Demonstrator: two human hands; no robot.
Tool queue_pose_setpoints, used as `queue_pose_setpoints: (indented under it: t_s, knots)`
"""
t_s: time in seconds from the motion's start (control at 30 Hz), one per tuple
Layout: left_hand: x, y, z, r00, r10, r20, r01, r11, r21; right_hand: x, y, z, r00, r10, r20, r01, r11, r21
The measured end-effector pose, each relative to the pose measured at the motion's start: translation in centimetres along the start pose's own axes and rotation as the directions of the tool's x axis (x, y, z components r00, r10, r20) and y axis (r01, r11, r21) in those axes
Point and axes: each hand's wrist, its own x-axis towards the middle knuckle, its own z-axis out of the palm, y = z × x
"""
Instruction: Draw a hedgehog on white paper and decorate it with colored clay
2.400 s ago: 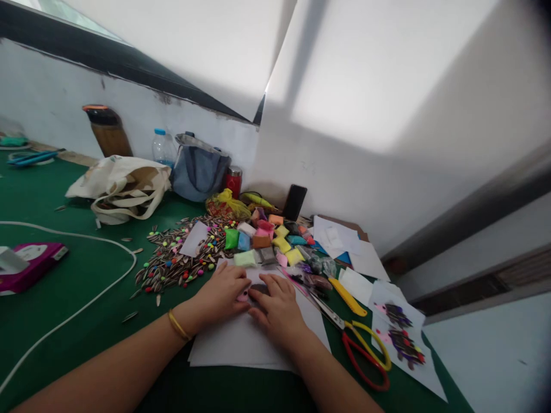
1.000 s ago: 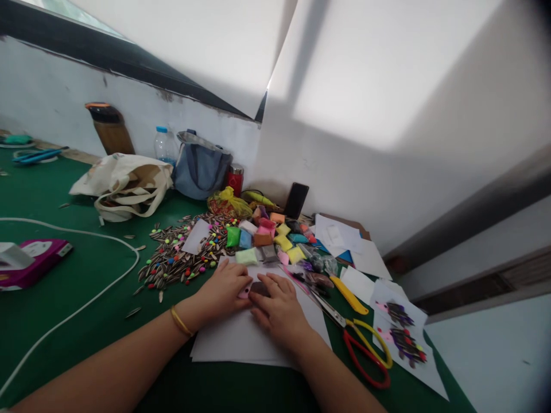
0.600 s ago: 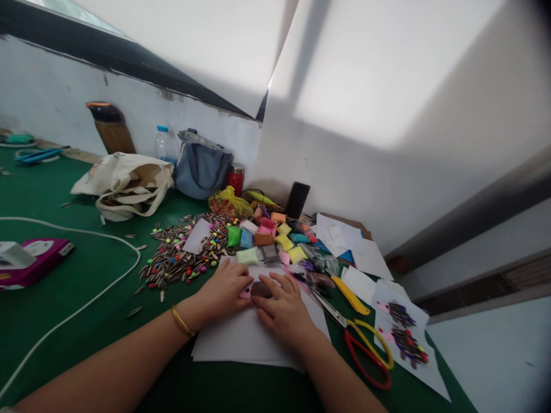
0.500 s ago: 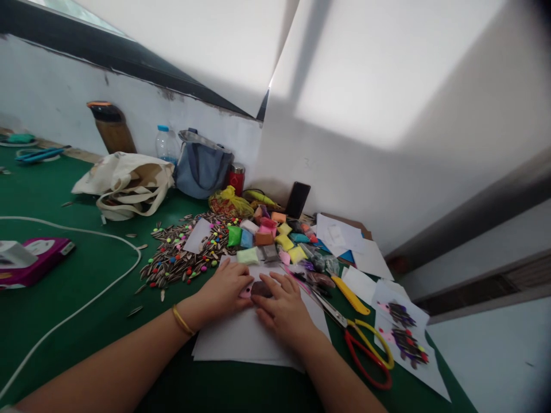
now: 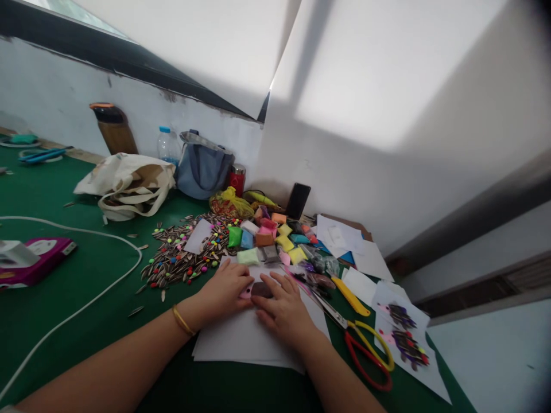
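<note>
Both my hands rest on a white sheet of paper [image 5: 241, 344] on the green table. My left hand [image 5: 221, 292], a gold bangle at its wrist, has its fingers curled onto a small pink clay piece [image 5: 245, 293]. My right hand [image 5: 284, 310] lies beside it with fingers spread, the fingertips pressing a dark brown clay lump [image 5: 261, 289] that touches the pink piece. Just beyond my fingers lie several small packets of coloured clay [image 5: 267, 238].
A heap of sunflower seeds with coloured beads [image 5: 181, 258] lies to the left. Red-and-yellow scissors [image 5: 365, 350], a yellow cutter [image 5: 352, 297] and finished seed pictures [image 5: 402, 335] lie to the right. Bags [image 5: 129, 183], a bottle [image 5: 166, 146], a phone [image 5: 298, 201] and a white cable [image 5: 86, 304] surround them.
My right fingers have shifted slightly over the brown clay and spread a little. The view has drifted a little. My left hand has stayed on the pink piece.
</note>
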Motion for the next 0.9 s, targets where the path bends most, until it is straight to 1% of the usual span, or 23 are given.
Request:
queue_pose_setpoints:
  t_s: [0.27, 0.43, 0.63, 0.8, 0.9]
  knots:
    - [0.07, 0.06, -0.06, 1.000, -0.004, -0.007, 0.004, 1.000, 0.001, 0.02, 0.02, 0.28, 0.999, -0.024, 0.029, 0.025, 1.000, -0.010]
    - [0.06, 0.12, -0.15, 1.000, -0.001, 0.001, 0.001, 1.000, 0.000, 0.06, -0.06, 0.34, 1.000, -0.002, 0.001, 0.002, 1.000, -0.012]
    - [-0.01, 0.19, -0.21, 1.000, -0.003, 0.001, 0.003, 1.000, -0.009, 0.12, -0.25, 0.16, 1.000, -0.014, 0.021, 0.014, 1.000, -0.013]
    - [0.00, 0.05, -0.14, 1.000, 0.001, 0.009, -0.001, 1.000, -0.010, 0.10, 0.09, 0.09, 0.999, 0.025, -0.040, -0.025, 1.000, -0.004]
    - [0.03, 0.08, -0.18, 1.000, -0.003, 0.012, 0.003, 1.000, -0.011, 0.11, 0.15, 0.16, 1.000, 0.015, -0.015, -0.015, 1.000, 0.010]
